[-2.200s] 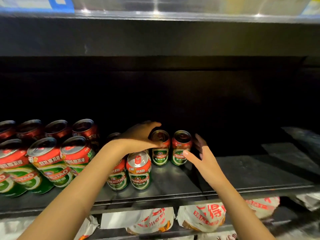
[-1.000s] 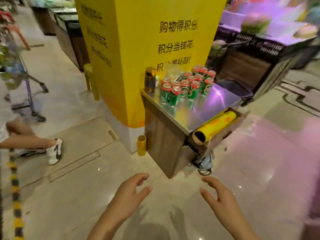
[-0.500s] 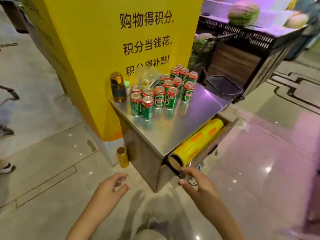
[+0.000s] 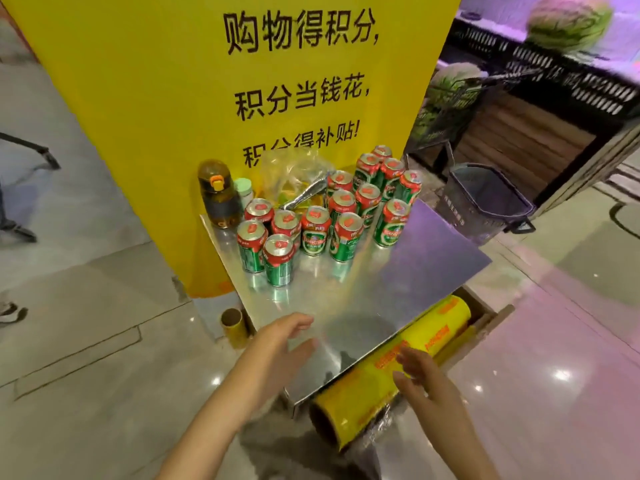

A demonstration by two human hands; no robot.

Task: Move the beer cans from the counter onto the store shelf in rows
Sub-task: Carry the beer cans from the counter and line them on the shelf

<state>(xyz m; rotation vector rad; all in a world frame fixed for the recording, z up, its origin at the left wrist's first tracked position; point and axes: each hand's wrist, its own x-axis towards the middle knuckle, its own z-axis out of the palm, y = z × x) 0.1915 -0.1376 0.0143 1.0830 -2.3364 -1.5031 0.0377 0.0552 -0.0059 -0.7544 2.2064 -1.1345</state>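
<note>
Cans (image 4: 332,216) upright, counter (image 4: 398,282) far end — hands (image 4: 277,344) near edge, empty

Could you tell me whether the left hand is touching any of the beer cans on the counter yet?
Apart. The head view shows bare steel counter between the left hand and the nearest beer can.

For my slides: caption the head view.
Both empty hands, left hand and right hand, reach toward beer cans on the steel counter.
</note>
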